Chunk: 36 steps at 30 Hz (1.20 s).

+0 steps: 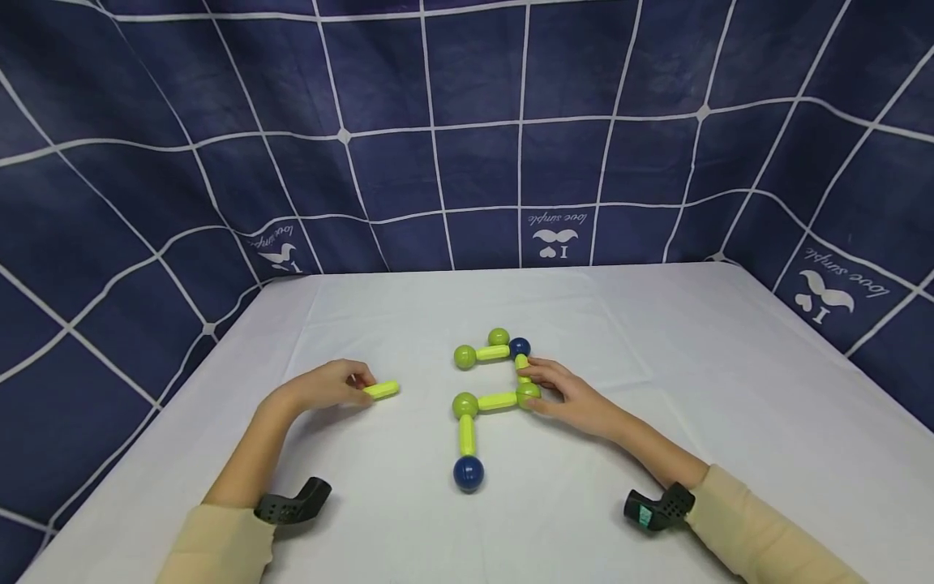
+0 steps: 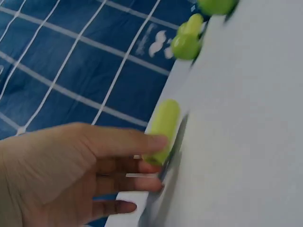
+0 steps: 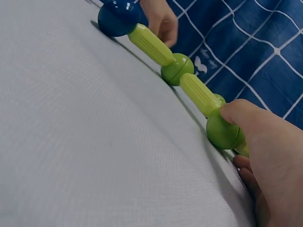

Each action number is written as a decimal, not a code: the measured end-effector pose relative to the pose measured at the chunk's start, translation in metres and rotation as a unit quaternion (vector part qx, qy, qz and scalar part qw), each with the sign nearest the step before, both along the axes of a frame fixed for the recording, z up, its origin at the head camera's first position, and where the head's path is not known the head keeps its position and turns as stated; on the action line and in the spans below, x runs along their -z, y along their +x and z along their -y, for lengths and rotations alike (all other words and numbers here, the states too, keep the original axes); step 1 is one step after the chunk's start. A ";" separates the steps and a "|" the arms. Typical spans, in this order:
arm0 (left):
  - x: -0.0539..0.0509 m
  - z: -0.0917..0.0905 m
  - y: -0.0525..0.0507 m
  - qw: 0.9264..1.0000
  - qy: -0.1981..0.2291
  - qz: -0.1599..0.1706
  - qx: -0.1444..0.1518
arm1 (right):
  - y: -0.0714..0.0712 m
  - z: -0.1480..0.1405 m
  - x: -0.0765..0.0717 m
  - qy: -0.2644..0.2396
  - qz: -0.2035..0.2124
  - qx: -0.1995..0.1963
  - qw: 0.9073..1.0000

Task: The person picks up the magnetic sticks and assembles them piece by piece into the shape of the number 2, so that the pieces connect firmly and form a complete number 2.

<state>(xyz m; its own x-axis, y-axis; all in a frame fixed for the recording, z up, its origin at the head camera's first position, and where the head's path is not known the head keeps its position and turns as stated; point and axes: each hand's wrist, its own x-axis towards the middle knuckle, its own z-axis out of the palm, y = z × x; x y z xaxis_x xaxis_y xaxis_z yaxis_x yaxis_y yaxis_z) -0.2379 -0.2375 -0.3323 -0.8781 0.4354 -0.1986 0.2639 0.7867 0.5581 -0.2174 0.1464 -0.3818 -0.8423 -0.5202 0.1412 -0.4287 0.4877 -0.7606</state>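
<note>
Between the thumb and fingers of my left hand [image 1: 328, 385] is a short yellow-green rod [image 1: 382, 390], pinched near one end, its other end pointing toward the middle. The left wrist view shows the rod [image 2: 165, 120] close above the white cloth. My right hand [image 1: 580, 401] grips a green ball [image 1: 527, 394] at a corner of a joined ball-and-rod figure, thumb on the near side, fingers by the upright rod [image 1: 521, 365]. From that ball another rod [image 1: 498, 401] runs left to a green ball [image 1: 464, 405], then a rod [image 1: 467, 435] leads to the near blue ball [image 1: 469, 474].
At the figure's far end are a blue ball [image 1: 519, 347], a rod [image 1: 492, 353] and two green balls, one on the left [image 1: 464, 357] and one behind [image 1: 499, 336]. A white cloth [image 1: 569, 519] covers the table. Dark blue checked curtains [image 1: 474, 162] hang around it.
</note>
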 end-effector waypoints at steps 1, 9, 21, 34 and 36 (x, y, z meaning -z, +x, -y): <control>0.000 -0.008 0.001 1.000 0.014 -0.011 0.009 | 0.000 0.000 0.000 0.000 -0.002 0.000 1.000; -0.007 -0.082 0.027 0.990 0.111 -0.051 0.066 | 0.000 0.000 0.001 0.028 -0.037 0.013 0.999; 0.008 -0.136 0.063 0.989 0.082 -0.038 0.120 | 0.002 0.002 0.001 0.057 -0.049 0.033 0.997; 0.010 -0.149 0.082 0.982 0.000 -0.110 0.153 | 0.001 0.002 0.001 0.051 -0.058 0.027 0.997; 0.012 -0.150 0.085 0.971 -0.026 -0.159 0.175 | 0.001 0.003 0.001 0.049 -0.058 0.027 0.997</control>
